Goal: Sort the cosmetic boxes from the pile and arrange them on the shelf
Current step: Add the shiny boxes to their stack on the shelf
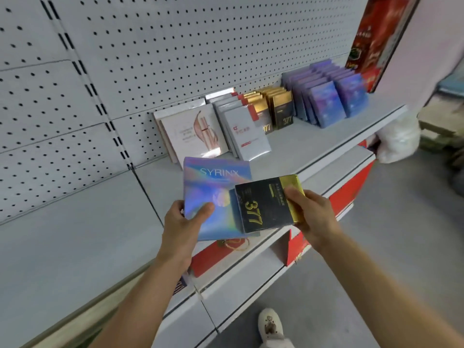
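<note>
Hands nearest the viewer: the left hand [184,222] grips the lower left corner of an iridescent blue "SYRINX" box [213,187], thumb on its face; the right hand [311,217] pinches the gold end of a black "377" box [263,204], which overlaps the blue box's right edge. Both boxes are held above the grey shelf [288,151]. Farther back on it stand rows: pink-white boxes [193,131], white boxes [247,136], black-gold boxes [281,111], blue boxes [329,96].
</note>
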`<action>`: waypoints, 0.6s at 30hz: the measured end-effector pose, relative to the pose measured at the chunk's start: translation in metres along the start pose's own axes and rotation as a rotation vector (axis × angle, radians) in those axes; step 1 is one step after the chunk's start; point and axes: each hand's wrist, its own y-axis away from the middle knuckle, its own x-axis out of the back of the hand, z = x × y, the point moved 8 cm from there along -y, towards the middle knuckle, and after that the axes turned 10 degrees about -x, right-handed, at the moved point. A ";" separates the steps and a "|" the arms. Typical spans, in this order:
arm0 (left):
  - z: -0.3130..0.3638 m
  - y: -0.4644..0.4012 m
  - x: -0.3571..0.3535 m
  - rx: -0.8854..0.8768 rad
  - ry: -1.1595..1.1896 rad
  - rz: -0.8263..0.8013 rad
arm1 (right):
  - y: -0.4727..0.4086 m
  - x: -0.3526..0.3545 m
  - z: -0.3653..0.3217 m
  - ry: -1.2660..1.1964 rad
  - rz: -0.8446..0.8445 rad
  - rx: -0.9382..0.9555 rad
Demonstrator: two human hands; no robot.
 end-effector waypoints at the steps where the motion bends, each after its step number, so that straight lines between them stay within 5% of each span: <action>1: -0.003 -0.008 -0.016 0.011 0.021 0.005 | -0.013 0.008 -0.009 0.003 0.005 -0.003; 18: 0.026 -0.145 -0.187 -0.066 0.053 0.185 | -0.228 0.082 -0.197 0.209 0.018 0.184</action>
